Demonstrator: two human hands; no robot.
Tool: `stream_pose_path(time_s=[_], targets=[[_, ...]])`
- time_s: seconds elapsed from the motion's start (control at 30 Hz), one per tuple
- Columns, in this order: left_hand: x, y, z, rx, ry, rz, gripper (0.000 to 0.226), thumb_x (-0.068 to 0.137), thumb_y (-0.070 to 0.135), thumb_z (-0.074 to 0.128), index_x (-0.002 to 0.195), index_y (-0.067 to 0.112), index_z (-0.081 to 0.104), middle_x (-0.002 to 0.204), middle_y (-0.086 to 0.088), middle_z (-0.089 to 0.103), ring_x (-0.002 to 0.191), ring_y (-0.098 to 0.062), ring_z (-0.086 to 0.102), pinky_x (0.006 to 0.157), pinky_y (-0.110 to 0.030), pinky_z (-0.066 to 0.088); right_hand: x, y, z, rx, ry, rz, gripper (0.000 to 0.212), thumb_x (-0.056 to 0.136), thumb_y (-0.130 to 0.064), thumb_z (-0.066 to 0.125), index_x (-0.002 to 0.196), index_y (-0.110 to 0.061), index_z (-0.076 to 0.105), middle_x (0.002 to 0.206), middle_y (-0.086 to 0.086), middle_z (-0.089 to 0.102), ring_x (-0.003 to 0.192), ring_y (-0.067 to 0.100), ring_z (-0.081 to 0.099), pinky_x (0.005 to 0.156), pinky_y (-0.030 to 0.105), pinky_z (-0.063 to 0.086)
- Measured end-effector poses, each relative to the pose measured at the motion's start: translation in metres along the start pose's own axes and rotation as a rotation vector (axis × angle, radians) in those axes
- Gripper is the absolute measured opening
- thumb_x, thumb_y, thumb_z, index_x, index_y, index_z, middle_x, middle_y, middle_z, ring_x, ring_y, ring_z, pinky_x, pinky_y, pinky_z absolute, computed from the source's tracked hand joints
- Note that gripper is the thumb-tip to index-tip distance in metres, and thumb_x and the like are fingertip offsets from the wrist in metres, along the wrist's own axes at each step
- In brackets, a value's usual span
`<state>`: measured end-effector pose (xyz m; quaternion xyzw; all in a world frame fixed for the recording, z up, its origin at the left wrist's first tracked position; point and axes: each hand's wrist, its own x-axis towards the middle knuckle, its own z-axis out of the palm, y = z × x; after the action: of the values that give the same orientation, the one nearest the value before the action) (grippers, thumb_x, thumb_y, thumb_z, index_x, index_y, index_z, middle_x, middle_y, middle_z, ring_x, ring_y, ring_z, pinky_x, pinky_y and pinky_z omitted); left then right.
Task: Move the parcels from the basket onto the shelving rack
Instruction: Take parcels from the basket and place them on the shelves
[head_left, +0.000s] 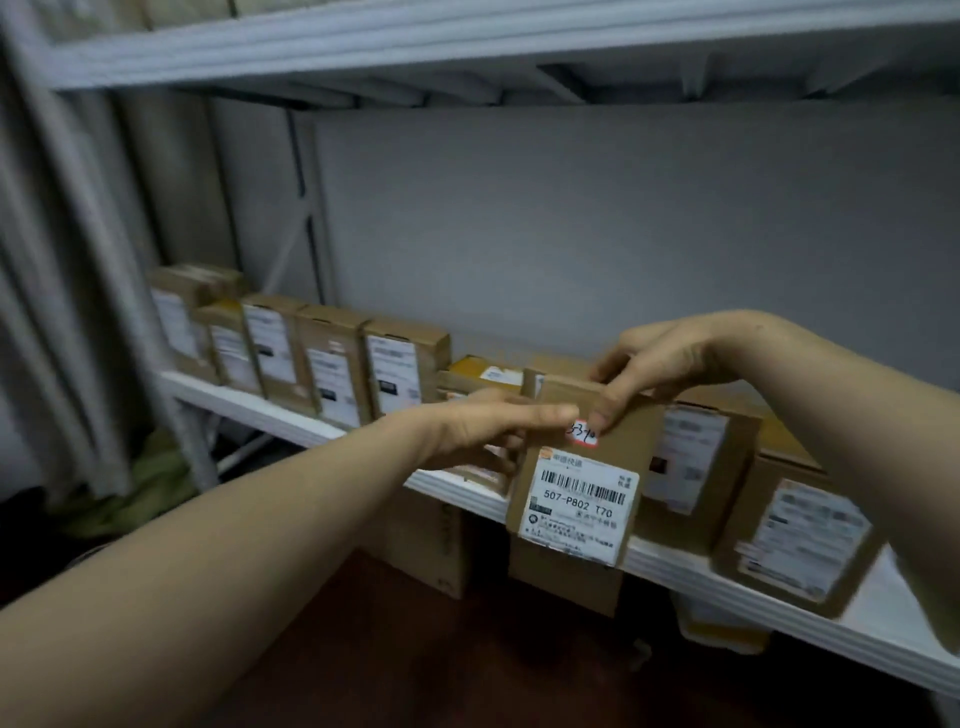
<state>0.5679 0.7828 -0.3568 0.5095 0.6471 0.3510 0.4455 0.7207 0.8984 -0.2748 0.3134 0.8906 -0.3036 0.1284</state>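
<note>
The parcel (582, 483) is showing plain brown card, with a white label (581, 506) carrying black barcode stripes and black print, and a small white sticker (582, 432) edged in red. The other boxes (332, 364) are showing the same brown with white labels. The shelf (291, 415) is looking white, the wall (597, 223) pale grey, the floor (441, 660) dark reddish brown.

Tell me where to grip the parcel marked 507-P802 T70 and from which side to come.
Grip the parcel by its top edge from above, fingers behind and thumb in front, as the right hand does. It stands upright at the shelf edge, its label facing out and boxes close on its right, so the top is the freest part.
</note>
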Motion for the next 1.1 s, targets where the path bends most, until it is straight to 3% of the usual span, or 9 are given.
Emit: stream_pose_path(time_s=[0.07, 0.13, 0.27, 0.4, 0.53, 0.63, 0.77, 0.93, 1.1], targets=[[-0.015, -0.005, -0.019, 0.042, 0.043, -0.040, 0.034, 0.075, 0.026, 0.077, 0.106, 0.021, 0.062, 0.098, 0.005, 0.072, 0.092, -0.009, 0.068, 0.088, -0.027, 0.053, 0.017, -0.021, 0.001, -0.029, -0.014, -0.078, 0.037, 0.073, -0.024, 0.079, 0.106, -0.012, 0.069, 0.104, 0.007, 0.072, 0.096, 0.021, 0.069, 0.093, 0.044, 0.053], [-0.026, -0.011, -0.040, 0.019, 0.089, -0.076, 0.042, 0.073, 0.008, 0.078, 0.111, 0.015, 0.060, 0.104, -0.001, 0.072, 0.097, -0.013, 0.069, 0.093, -0.032, 0.053, 0.032, -0.044, 0.001, -0.071, -0.033, -0.122, 0.048, 0.072, -0.030, 0.080, 0.115, -0.013, 0.065, 0.113, 0.007, 0.068, 0.101, 0.020, 0.066, 0.091, 0.042, 0.054], [-0.045, -0.038, -0.092, 0.025, 0.147, -0.158, 0.072, 0.061, 0.007, 0.085, 0.126, 0.011, 0.054, 0.117, -0.007, 0.068, 0.109, -0.021, 0.065, 0.099, -0.041, 0.050, 0.066, -0.091, -0.003, -0.181, 0.029, -0.154, 0.083, 0.063, -0.065, 0.069, 0.131, -0.019, 0.055, 0.133, 0.000, 0.050, 0.124, 0.020, 0.048, 0.092, 0.036, 0.049], [-0.070, -0.091, -0.155, 0.028, 0.241, -0.246, 0.067, 0.063, 0.004, 0.085, 0.123, 0.011, 0.055, 0.114, -0.005, 0.069, 0.108, -0.020, 0.065, 0.099, -0.041, 0.049, 0.125, -0.149, 0.012, -0.233, 0.365, -0.352, 0.051, 0.081, -0.055, 0.065, 0.117, -0.018, 0.066, 0.119, 0.000, 0.062, 0.109, 0.018, 0.055, 0.091, 0.032, 0.046], [-0.093, -0.153, -0.226, 0.039, 0.386, -0.317, 0.072, 0.058, 0.009, 0.088, 0.120, 0.017, 0.052, 0.112, -0.001, 0.068, 0.105, -0.017, 0.065, 0.095, -0.036, 0.052, 0.202, -0.216, 0.045, -0.229, 0.454, -0.430, 0.023, 0.088, -0.031, 0.064, 0.108, -0.020, 0.068, 0.112, 0.000, 0.067, 0.100, 0.016, 0.058, 0.089, 0.032, 0.049], [-0.101, -0.194, -0.279, 0.090, 0.451, -0.342, 0.091, 0.048, 0.020, 0.093, 0.126, 0.017, 0.046, 0.116, 0.001, 0.064, 0.108, -0.017, 0.061, 0.099, -0.037, 0.050, 0.261, -0.263, 0.061, -0.312, 0.522, -0.407, 0.026, 0.091, -0.024, 0.059, 0.116, -0.019, 0.065, 0.117, 0.001, 0.065, 0.105, 0.019, 0.059, 0.090, 0.033, 0.050], [-0.106, -0.227, -0.341, 0.112, 0.527, -0.309, 0.076, 0.059, 0.012, 0.089, 0.120, 0.018, 0.044, 0.114, 0.005, 0.059, 0.108, -0.014, 0.057, 0.091, -0.023, 0.047, 0.330, -0.322, 0.069, -0.374, 0.580, -0.376, 0.040, 0.093, -0.024, 0.055, 0.132, -0.019, 0.052, 0.130, 0.003, 0.057, 0.117, 0.022, 0.054, 0.092, 0.033, 0.047], [-0.112, -0.257, -0.410, 0.113, 0.553, -0.263, 0.081, 0.057, 0.013, 0.090, 0.122, 0.019, 0.042, 0.118, 0.003, 0.057, 0.109, -0.015, 0.056, 0.097, -0.027, 0.047, 0.396, -0.387, 0.076, -0.522, 0.550, -0.267, 0.039, 0.093, -0.034, 0.055, 0.125, -0.013, 0.052, 0.122, 0.008, 0.058, 0.107, 0.025, 0.056, 0.085, 0.036, 0.049], [-0.117, -0.282, -0.446, 0.114, 0.564, -0.234, 0.080, 0.058, 0.012, 0.090, 0.121, 0.016, 0.040, 0.114, 0.006, 0.055, 0.107, -0.014, 0.056, 0.093, -0.023, 0.046, 0.437, -0.420, 0.079, -0.842, 0.450, -0.112, 0.035, 0.094, -0.051, 0.048, 0.100, -0.017, 0.052, 0.105, 0.001, 0.060, 0.109, 0.022, 0.053, 0.115, 0.046, 0.016]])
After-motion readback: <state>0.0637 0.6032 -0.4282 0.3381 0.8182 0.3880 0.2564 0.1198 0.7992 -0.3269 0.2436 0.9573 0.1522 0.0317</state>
